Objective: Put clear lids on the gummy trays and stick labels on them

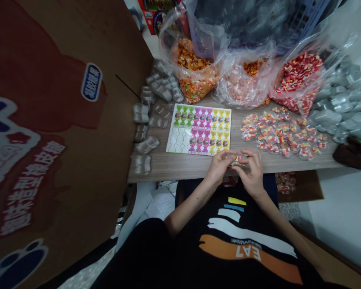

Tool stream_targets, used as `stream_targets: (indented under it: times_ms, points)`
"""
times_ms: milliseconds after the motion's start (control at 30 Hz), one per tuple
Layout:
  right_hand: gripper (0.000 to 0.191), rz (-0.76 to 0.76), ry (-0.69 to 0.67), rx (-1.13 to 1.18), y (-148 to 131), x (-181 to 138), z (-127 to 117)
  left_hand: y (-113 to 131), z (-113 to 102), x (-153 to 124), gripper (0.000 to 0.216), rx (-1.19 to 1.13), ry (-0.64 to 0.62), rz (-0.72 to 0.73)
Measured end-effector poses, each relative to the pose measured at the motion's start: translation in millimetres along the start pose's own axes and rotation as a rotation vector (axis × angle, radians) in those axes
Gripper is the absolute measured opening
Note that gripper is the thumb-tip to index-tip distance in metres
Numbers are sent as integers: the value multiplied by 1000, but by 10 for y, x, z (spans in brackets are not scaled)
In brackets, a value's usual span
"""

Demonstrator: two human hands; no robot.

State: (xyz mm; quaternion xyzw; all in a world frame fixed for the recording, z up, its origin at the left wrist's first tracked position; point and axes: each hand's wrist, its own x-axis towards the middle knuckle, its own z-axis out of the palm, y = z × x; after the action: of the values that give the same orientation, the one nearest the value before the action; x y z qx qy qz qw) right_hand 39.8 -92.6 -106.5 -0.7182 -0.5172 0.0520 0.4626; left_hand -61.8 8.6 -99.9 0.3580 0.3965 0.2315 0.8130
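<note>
Both my hands meet at the near edge of the wooden table (180, 166). My left hand (220, 166) and my right hand (252, 170) pinch a small clear candy-filled pack (237, 159) between their fingertips. Just beyond them lies a sticker sheet (199, 128) with green, pink and yellow labels; part of its green column is peeled bare. To the right a pile of filled candy packs (284, 134) is spread on the table.
Empty clear plastic shells (146, 132) lie at the table's left, more are heaped at the right (343, 104). Three open bags of candy (195, 76) (243, 86) (299, 80) stand at the back. A dark cloth (351, 152) sits far right. A large cardboard box (57, 132) walls the left.
</note>
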Motion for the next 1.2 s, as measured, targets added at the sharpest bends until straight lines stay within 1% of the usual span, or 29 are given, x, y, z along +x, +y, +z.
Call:
stream_targets:
  times_ms: [133,200,300,400,500,600,667,800,867,933,1000,1067,1133,1167,1200]
  points:
    - [22,184,-4,130,-13,5,28,7,2,-6,22,73,-42,13]
    - [25,297,-8,233,-14,9,35,-5,1,-3,23,82,-60,18]
    - [40,485,-20,449,-5,18,27,-34,10,2,26,75,-75,28]
    - [53,682,-79,657,8,28,-4,-49,26,-4,26,78,-122,69]
    - [53,807,-149,774,15,46,-28,-41,28,-20,26,90,-186,119]
    - [48,837,-177,794,16,56,-13,-44,11,-32,30,88,-232,87]
    - [47,828,-165,775,34,49,23,-75,0,-23,32,86,-235,64]
    - [37,767,-45,665,110,12,87,-208,9,9,36,86,-181,60]
    - [37,748,3,611,133,-8,77,-269,25,11,36,100,-160,81]
    - [39,725,16,581,130,-22,42,-300,37,4,33,129,-141,118]
    - [38,691,-14,555,113,-31,9,-306,44,-1,30,161,-119,162]
    - [34,681,-87,534,107,-34,2,-307,53,4,29,199,-92,210]
    - [35,721,-162,542,132,-36,12,-317,71,15,28,228,-94,227]
    - [36,753,-174,550,159,-42,6,-325,81,19,29,228,-110,213]
    - [37,783,-157,552,194,-53,-21,-333,86,22,31,222,-136,183]
